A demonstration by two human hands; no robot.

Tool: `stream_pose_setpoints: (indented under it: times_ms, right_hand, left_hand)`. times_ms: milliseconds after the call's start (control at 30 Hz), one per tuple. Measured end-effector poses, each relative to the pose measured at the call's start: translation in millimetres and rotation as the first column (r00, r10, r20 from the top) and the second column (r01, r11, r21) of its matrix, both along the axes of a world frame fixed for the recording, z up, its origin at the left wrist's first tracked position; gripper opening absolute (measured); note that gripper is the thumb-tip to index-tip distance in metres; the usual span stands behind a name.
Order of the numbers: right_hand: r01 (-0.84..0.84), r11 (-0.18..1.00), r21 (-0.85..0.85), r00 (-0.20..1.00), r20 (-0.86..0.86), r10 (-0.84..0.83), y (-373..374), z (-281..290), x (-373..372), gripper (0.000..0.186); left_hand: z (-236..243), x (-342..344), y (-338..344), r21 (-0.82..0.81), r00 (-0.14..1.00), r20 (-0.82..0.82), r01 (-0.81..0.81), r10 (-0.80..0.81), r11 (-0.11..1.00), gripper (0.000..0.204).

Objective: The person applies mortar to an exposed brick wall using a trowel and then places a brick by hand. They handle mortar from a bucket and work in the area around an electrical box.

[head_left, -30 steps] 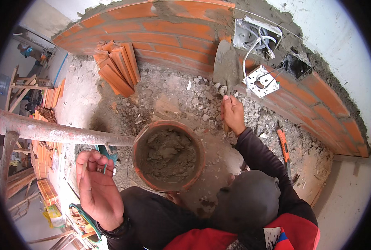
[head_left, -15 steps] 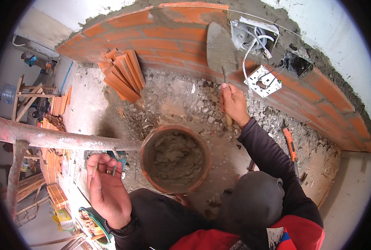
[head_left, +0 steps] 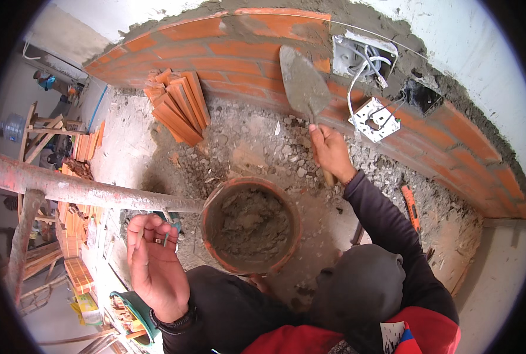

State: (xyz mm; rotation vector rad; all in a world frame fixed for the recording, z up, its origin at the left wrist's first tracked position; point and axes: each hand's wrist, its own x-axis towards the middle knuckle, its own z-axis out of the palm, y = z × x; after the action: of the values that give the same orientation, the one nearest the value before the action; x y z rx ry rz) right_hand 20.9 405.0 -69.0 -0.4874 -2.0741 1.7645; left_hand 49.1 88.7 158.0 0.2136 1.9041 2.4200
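My right hand (head_left: 329,152) grips the wooden-handled trowel (head_left: 303,79), its mortar-smeared blade pointing up in front of the brick wall (head_left: 242,49), left of a wall box full of cables (head_left: 357,56). A white perforated plate (head_left: 363,115) hangs on wires below it. My left hand (head_left: 155,265) is palm up with bare palm and loosely curled, separated fingers; I cannot tell whether a thin green sliver at its fingertips touches it. Between my hands stands a bucket of grey mortar (head_left: 251,227), lower than the trowel.
Cut bricks (head_left: 180,106) lean by the wall on rubble. An orange-handled tool (head_left: 411,207) lies right. A crusted pole (head_left: 97,192) crosses the left, with wooden frames (head_left: 41,130) and a green container (head_left: 134,312) beyond. A dark grey rounded shape (head_left: 357,286) fills the lower middle right.
The trowel blade has shifted left, away from the cable box, and rose from its lower position a second ago. My left hand keeps its curled, palm-up shape.
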Motion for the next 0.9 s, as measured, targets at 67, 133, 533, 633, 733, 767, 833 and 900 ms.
stream_pose_setpoints:
  times_ms: [67, 133, 533, 633, 733, 767, 833, 900]
  right_hand:
    - [0.0, 1.0, 0.003, 1.0, -0.006, 0.0, -7.4, 1.2, 9.3, 0.038]
    - [0.041, 0.999, -0.017, 0.998, -0.054, -0.042, -13.3, 12.2, 17.0, 0.038]
    - [-0.038, 0.977, -0.209, 0.999, -0.003, 0.038, -8.0, 29.3, 23.0, 0.036]
    - [0.029, 0.991, -0.133, 0.992, -0.119, -0.045, -5.2, 34.7, 17.5, 0.036]
    - [0.067, 0.98, -0.187, 0.978, -0.182, -0.102, -4.2, 48.6, 7.7, 0.037]
    - [0.073, 0.978, -0.193, 0.977, -0.181, -0.109, -3.0, 48.1, 6.1, 0.037]
    - [0.076, 0.974, -0.213, 0.976, -0.186, -0.117, -1.4, 48.8, 4.8, 0.038]
    - [0.069, 0.968, -0.24, 0.974, -0.192, -0.117, -0.4, 49.8, 5.6, 0.039]
  left_hand:
    - [1.6, 1.5, -0.7, 0.0, 1.0, -0.005, 0.001, -0.001, 1.0, 0.041]
    - [2.0, 1.7, -2.6, 0.002, 0.999, -0.031, 0.03, -0.03, 1.0, 0.037]
    - [3.3, 3.9, -9.3, 0.017, 0.999, -0.036, 0.042, -0.041, 0.999, 0.037]
    - [2.7, 3.7, -8.2, 0.006, 0.999, -0.033, 0.035, -0.035, 0.999, 0.036]
    - [2.4, 3.3, -8.0, 0.001, 0.999, -0.027, 0.028, -0.028, 1.0, 0.036]
    - [2.5, 3.2, -7.8, 0.001, 0.999, -0.025, 0.028, -0.028, 1.0, 0.036]
    - [4.7, 4.1, -5.1, 0.012, 1.0, -0.019, 0.011, -0.011, 1.0, 0.039]
    - [5.1, 4.3, -3.5, 0.016, 1.0, -0.013, 0.003, -0.003, 1.0, 0.04]
